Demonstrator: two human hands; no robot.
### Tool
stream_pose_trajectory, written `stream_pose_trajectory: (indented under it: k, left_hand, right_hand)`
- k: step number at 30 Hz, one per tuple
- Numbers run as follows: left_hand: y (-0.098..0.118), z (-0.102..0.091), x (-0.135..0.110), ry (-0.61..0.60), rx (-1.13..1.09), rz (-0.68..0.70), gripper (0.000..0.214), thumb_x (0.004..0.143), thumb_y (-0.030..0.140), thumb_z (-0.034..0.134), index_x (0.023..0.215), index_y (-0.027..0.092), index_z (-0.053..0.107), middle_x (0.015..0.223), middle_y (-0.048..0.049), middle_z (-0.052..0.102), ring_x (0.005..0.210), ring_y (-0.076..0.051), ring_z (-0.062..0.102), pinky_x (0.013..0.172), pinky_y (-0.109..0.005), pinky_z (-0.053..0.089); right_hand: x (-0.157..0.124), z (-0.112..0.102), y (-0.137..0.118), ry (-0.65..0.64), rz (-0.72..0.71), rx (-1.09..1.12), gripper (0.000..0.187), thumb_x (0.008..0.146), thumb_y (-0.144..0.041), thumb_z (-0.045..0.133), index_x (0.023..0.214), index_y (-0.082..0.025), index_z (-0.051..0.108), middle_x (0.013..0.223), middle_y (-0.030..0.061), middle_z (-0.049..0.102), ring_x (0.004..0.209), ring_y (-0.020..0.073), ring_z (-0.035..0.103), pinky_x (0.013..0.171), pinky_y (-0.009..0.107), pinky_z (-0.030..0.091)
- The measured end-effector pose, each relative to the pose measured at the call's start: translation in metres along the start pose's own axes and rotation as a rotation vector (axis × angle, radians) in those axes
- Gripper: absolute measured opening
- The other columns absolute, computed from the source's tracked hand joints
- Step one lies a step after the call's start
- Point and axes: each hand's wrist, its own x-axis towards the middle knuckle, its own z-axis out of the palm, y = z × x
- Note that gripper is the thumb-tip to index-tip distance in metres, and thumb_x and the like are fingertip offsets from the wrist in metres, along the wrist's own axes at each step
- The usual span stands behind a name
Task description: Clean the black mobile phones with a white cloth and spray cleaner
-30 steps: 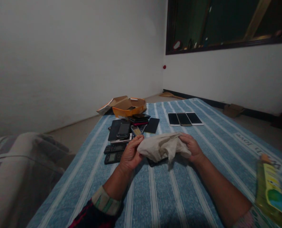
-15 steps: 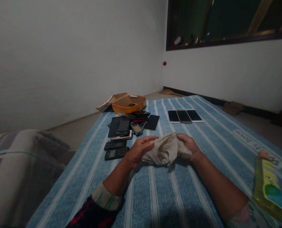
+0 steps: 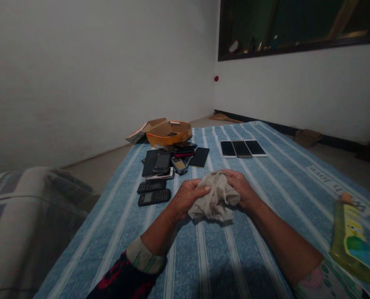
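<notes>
A crumpled pale cloth [image 3: 216, 197] is held between both hands, just above the blue striped bedspread [image 3: 185, 257]. My left hand [image 3: 186, 199] grips its left side, thumb on top. On the right, my right hand [image 3: 239, 187] is closed on the cloth's far edge, its fingers partly hidden behind the folds. Whether anything lies inside the cloth cannot be seen. Left of my hands are two black keypad phones [image 3: 154, 197], and beyond them a pile of phones [image 3: 162, 162]. Three smartphones [image 3: 242, 148] lie side by side farther off to the right.
An open orange cardboard box [image 3: 169, 137] stands at the far left corner of the bedspread. A bottle of yellow-green liquid [image 3: 351, 241] lies at the right. Some covered bulk [image 3: 25, 232] is at the left, beside a white wall [image 3: 100, 70].
My hands have come closer together and the cloth is bunched more tightly between them. The right hand has moved left. The phones and bottle stay in place.
</notes>
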Motion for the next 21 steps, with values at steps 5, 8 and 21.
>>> stream_pose_trajectory:
  k: [5, 8, 21]
  left_hand:
    - [0.002, 0.001, 0.004, 0.059, -0.067, 0.049, 0.037, 0.061, 0.037, 0.087, 0.082, 0.009, 0.075, 0.067, -0.008, 0.073, 0.057, -0.017, 0.066, 0.055, -0.023, 0.049]
    - [0.002, 0.002, 0.006, 0.114, -0.1, 0.072, 0.038, 0.06, 0.037, 0.088, 0.082, 0.009, 0.075, 0.067, -0.0075, 0.073, 0.057, -0.017, 0.065, 0.056, -0.025, 0.05]
    - [0.002, 0.005, 0.008, 0.168, -0.161, 0.121, 0.04, 0.062, 0.039, 0.087, 0.085, 0.008, 0.074, 0.069, -0.008, 0.074, 0.057, -0.016, 0.066, 0.056, -0.024, 0.05]
  right_hand:
    - [0.008, -0.007, 0.008, 0.18, -0.105, -0.016, 0.047, 0.061, -0.031, 0.08, 0.105, -0.021, 0.069, 0.065, -0.0048, 0.063, 0.053, 0.0117, 0.053, 0.053, 0.024, 0.039]
    - [0.006, -0.008, 0.004, 0.241, -0.21, -0.102, 0.038, 0.064, -0.033, 0.079, 0.099, -0.021, 0.072, 0.071, -0.0028, 0.065, 0.059, 0.0126, 0.054, 0.056, 0.025, 0.041]
    - [-0.004, 0.005, 0.0, -0.108, -0.083, -0.354, 0.02, 0.067, -0.036, 0.075, 0.071, -0.016, 0.073, 0.062, -0.0011, 0.063, 0.058, 0.0146, 0.054, 0.055, 0.025, 0.04]
